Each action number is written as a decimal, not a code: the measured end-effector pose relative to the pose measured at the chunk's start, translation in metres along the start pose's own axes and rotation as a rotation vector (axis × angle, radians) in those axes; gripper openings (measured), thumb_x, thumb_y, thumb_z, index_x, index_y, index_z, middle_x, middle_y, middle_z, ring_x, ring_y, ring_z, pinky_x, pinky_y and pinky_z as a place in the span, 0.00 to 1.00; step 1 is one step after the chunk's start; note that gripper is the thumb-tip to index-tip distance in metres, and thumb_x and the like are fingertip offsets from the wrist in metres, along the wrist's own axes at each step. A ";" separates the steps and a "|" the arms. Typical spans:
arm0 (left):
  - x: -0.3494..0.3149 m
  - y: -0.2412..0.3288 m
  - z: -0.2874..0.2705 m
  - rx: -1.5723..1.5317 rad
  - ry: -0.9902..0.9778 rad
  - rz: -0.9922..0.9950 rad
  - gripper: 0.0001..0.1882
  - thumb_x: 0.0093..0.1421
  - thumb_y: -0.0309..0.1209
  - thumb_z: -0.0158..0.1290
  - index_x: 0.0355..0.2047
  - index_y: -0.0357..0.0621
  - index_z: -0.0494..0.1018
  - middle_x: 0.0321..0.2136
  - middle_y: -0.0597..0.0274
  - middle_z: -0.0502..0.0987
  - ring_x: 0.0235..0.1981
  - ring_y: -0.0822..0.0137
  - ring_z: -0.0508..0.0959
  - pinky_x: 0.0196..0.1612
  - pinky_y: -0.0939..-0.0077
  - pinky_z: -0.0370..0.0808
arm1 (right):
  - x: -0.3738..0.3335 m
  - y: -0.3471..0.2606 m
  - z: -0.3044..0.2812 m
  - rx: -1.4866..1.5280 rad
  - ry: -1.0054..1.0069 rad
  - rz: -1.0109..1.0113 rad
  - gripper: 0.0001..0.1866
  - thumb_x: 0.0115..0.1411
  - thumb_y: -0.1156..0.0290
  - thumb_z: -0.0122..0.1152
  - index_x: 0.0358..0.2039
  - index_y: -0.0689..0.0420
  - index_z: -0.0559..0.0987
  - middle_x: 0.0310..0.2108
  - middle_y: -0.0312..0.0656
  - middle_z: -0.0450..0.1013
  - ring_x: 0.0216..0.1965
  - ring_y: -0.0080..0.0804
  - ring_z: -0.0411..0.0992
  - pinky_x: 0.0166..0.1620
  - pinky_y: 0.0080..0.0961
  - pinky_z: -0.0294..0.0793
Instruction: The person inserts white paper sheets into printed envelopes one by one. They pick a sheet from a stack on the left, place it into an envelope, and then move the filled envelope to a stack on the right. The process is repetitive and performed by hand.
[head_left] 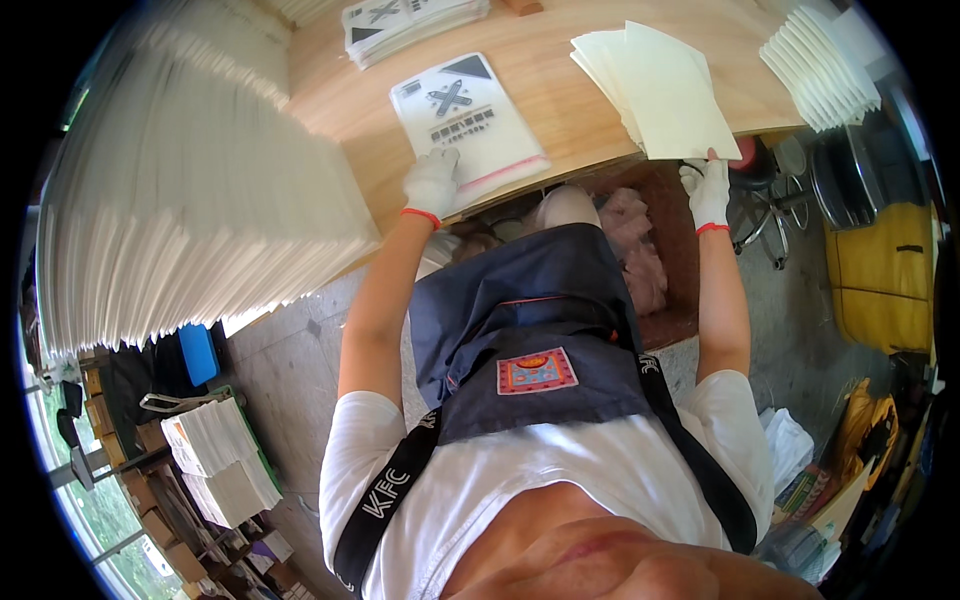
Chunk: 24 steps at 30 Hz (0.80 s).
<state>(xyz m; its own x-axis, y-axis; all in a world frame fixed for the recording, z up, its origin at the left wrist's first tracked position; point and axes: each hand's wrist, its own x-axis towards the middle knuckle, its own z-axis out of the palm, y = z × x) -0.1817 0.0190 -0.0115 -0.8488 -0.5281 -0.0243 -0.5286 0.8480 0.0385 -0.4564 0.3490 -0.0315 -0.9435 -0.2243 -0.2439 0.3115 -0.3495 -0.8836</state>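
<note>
My left hand, in a white glove with a red cuff, is at the near left edge of a clear printed plastic bag. Its fingers are bent and pressed together on that edge, some of them hard to make out. The bag lies flat on the wooden table and bears a dark pencil-and-ruler emblem. Further right, my right hand, gloved alike, grips the near edge of a cream paper pad or booklet with a bare fingertip on top. Similar cream papers fan out beneath it.
Tall stacks of white paper stand on the left. More printed bags lie at the far edge of the wooden table. White booklets lean in a row at far right. A wheeled stool and yellow bundle stand right.
</note>
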 end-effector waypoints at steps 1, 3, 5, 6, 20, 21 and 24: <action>0.000 -0.003 0.001 -0.018 0.005 0.014 0.13 0.49 0.26 0.48 0.36 0.53 0.68 0.37 0.61 0.71 0.41 0.58 0.72 0.37 0.62 0.72 | -0.002 -0.002 0.002 -0.016 0.043 0.027 0.13 0.61 0.72 0.43 0.47 0.54 0.64 0.25 0.43 0.70 0.19 0.26 0.67 0.18 0.16 0.67; 0.003 -0.009 0.004 -0.055 0.015 0.055 0.13 0.49 0.26 0.48 0.36 0.53 0.68 0.37 0.62 0.71 0.41 0.59 0.72 0.38 0.63 0.72 | 0.015 0.008 -0.012 0.138 -0.003 0.185 0.14 0.61 0.72 0.42 0.48 0.54 0.64 0.25 0.42 0.70 0.19 0.27 0.67 0.18 0.17 0.67; 0.003 -0.015 0.006 -0.146 0.063 0.084 0.13 0.49 0.25 0.47 0.35 0.54 0.69 0.37 0.64 0.71 0.41 0.61 0.72 0.38 0.63 0.72 | 0.031 0.016 -0.023 0.164 -0.019 0.192 0.14 0.61 0.73 0.42 0.48 0.53 0.64 0.26 0.41 0.69 0.20 0.27 0.67 0.18 0.17 0.66; 0.003 -0.017 0.008 -0.192 0.088 0.100 0.13 0.49 0.24 0.47 0.35 0.54 0.69 0.37 0.64 0.71 0.41 0.61 0.72 0.38 0.63 0.72 | 0.038 0.017 -0.027 0.114 -0.011 0.116 0.15 0.61 0.74 0.41 0.48 0.53 0.64 0.27 0.40 0.69 0.20 0.27 0.67 0.17 0.17 0.66; -0.012 -0.040 0.033 -0.325 0.268 0.031 0.12 0.46 0.25 0.48 0.33 0.53 0.71 0.35 0.67 0.73 0.40 0.62 0.72 0.40 0.67 0.70 | -0.127 0.054 0.005 0.294 -0.748 0.696 0.22 0.54 0.72 0.52 0.49 0.63 0.65 0.40 0.46 0.71 0.35 0.30 0.72 0.36 0.23 0.72; -0.014 -0.041 0.035 -0.333 0.286 0.018 0.12 0.46 0.25 0.48 0.32 0.52 0.72 0.35 0.67 0.73 0.40 0.62 0.72 0.39 0.67 0.70 | -0.140 0.054 0.017 0.208 -0.587 0.683 0.21 0.54 0.72 0.52 0.49 0.63 0.66 0.39 0.45 0.72 0.30 0.27 0.71 0.30 0.19 0.70; -0.016 -0.035 0.031 -0.225 0.342 -0.003 0.10 0.47 0.25 0.47 0.31 0.51 0.72 0.34 0.65 0.73 0.38 0.61 0.73 0.37 0.67 0.71 | -0.155 0.069 0.033 0.194 -0.239 0.616 0.19 0.55 0.72 0.50 0.48 0.62 0.67 0.37 0.42 0.73 0.21 0.22 0.70 0.19 0.14 0.67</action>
<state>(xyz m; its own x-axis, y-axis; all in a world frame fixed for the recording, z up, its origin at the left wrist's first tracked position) -0.1497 -0.0009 -0.0431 -0.7785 -0.5474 0.3071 -0.4859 0.8353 0.2571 -0.2852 0.3295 -0.0411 -0.5438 -0.6211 -0.5643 0.8189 -0.2455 -0.5189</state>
